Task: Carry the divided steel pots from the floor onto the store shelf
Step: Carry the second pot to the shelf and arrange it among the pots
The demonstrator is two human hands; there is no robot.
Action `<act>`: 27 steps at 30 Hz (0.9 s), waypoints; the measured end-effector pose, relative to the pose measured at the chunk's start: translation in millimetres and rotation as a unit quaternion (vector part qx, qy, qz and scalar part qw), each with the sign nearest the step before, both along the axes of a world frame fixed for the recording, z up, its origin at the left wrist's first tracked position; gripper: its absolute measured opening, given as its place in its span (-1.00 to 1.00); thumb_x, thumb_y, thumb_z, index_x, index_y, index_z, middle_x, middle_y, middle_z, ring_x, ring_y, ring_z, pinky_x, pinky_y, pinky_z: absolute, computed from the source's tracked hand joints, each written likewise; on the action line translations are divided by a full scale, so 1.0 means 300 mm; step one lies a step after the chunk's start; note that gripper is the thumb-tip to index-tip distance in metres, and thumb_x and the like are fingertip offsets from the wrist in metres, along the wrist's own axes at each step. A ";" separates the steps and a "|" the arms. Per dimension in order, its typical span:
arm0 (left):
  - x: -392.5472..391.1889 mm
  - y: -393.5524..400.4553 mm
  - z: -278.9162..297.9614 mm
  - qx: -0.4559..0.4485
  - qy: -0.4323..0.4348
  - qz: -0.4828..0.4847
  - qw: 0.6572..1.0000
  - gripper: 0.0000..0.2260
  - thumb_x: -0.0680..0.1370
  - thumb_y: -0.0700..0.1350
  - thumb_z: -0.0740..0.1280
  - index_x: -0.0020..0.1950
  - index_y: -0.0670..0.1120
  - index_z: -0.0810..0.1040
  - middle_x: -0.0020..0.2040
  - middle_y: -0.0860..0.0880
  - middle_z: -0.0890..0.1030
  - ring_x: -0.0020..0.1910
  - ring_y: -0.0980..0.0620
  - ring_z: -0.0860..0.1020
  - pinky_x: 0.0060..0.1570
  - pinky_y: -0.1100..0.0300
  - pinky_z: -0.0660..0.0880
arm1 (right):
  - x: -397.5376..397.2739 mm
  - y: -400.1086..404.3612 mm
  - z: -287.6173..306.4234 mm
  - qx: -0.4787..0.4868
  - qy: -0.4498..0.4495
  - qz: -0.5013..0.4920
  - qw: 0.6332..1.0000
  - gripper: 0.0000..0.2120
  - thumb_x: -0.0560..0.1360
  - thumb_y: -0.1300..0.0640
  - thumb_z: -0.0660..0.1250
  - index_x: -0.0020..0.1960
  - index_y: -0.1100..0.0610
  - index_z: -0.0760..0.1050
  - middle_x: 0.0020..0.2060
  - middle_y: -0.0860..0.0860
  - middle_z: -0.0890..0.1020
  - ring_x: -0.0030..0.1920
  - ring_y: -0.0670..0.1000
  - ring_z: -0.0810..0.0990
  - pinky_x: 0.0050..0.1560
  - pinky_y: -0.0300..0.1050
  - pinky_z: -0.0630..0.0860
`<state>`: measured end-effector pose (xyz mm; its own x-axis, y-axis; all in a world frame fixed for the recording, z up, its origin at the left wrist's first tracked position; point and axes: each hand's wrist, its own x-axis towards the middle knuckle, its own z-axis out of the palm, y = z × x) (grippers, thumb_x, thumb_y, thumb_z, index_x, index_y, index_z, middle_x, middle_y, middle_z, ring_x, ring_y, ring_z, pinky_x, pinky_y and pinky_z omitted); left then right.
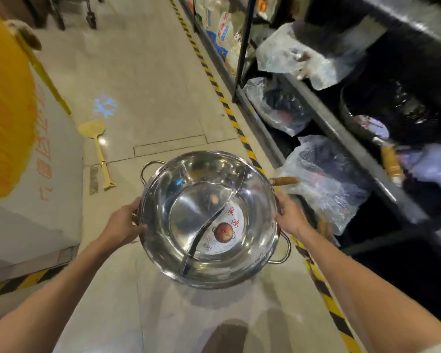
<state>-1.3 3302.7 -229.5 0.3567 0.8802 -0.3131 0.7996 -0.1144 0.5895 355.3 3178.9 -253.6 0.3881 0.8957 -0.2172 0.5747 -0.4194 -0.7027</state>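
A round divided steel pot (189,200) hangs in the air over the aisle floor, held between both hands. An S-shaped wall splits it in two, and a round paper label lies in its right half. It has a loop handle at the upper left and another at the lower right. My left hand (124,226) grips the left rim. My right hand (289,215) grips the right rim. The dark store shelf (341,128) runs along the right side of the view.
Woks wrapped in clear plastic (323,179) with wooden handles fill the shelf's lower levels. Yellow-black hazard tape (229,115) marks the floor along the shelf. A yellow long-handled paddle (98,146) lies on the floor at left, beside a grey block and a yellow lantern (5,103).
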 end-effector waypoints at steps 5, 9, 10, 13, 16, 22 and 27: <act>0.237 -0.033 0.516 -0.009 -0.002 -0.096 0.995 -0.43 0.37 -0.26 0.45 0.34 -0.03 0.39 0.02 -0.19 0.64 -0.06 -0.12 0.57 0.02 -0.04 0.51 | 0.129 -0.284 0.502 -0.031 -0.028 -0.105 0.994 -0.52 0.41 0.33 0.32 0.31 0.08 0.42 0.06 0.11 0.63 0.06 0.10 0.57 0.06 -0.20 0.46; 0.434 -0.115 0.836 0.000 -0.007 -0.186 0.983 -0.55 0.34 -0.28 0.46 0.20 -0.07 0.50 -0.04 -0.19 0.66 -0.09 -0.12 0.57 -0.09 0.08 0.44 | 0.150 -0.576 0.844 -0.072 -0.058 -0.221 0.971 -0.52 0.46 0.27 0.30 0.37 0.10 0.35 -0.12 0.21 0.62 -0.14 0.15 0.54 -0.13 -0.15 0.41; 0.481 -0.145 0.892 0.005 -0.012 -0.213 0.977 -0.52 0.34 -0.27 0.46 0.22 -0.04 0.49 -0.05 -0.19 0.66 -0.09 -0.13 0.58 -0.11 0.11 0.42 | 0.149 -0.654 0.907 -0.075 -0.061 -0.242 0.965 -0.51 0.47 0.27 0.30 0.38 0.11 0.33 -0.10 0.26 0.63 -0.16 0.19 0.54 -0.17 -0.13 0.41; 0.601 -0.266 1.008 0.019 -0.043 -0.303 0.952 -0.39 0.33 -0.27 0.47 0.33 0.04 0.40 -0.07 -0.18 0.64 -0.16 -0.15 0.58 -0.14 0.12 0.43 | 0.109 -0.895 1.047 -0.040 -0.060 -0.316 0.946 -0.51 0.47 0.31 0.30 0.39 0.13 0.33 0.03 0.22 0.63 -0.13 0.09 0.52 -0.09 -0.15 0.40; 0.687 -0.414 1.073 0.009 -0.052 -0.385 0.921 -0.41 0.30 -0.19 0.45 0.32 -0.07 0.42 -0.07 -0.28 0.63 -0.12 -0.26 0.59 -0.04 -0.06 0.54 | 0.031 -1.138 1.116 -0.032 -0.061 -0.369 0.927 -0.49 0.46 0.29 0.31 0.39 0.10 0.33 -0.12 0.14 0.65 -0.07 0.14 0.57 -0.09 -0.11 0.43; 0.813 -0.696 1.082 0.005 -0.047 -0.480 0.876 -0.75 0.32 -0.32 0.44 -0.04 -0.16 0.55 -0.27 -0.15 0.56 -0.16 -0.12 0.51 -0.21 0.17 0.46 | -0.110 -1.527 1.135 -0.078 -0.049 -0.471 0.877 -0.51 0.44 0.22 0.33 0.36 0.11 0.37 0.07 0.15 0.62 0.16 0.19 0.54 0.04 -0.14 0.40; 0.895 -0.847 1.048 0.020 -0.043 -0.539 0.841 -0.62 0.31 -0.24 0.44 0.12 -0.14 0.57 -0.28 -0.10 0.55 -0.25 -0.06 0.51 -0.33 0.16 0.36 | -0.178 -1.696 1.072 -0.066 -0.030 -0.531 0.844 -0.57 0.44 0.25 0.31 0.31 0.14 0.42 -0.06 0.21 0.64 -0.07 0.11 0.59 -0.09 -0.10 0.40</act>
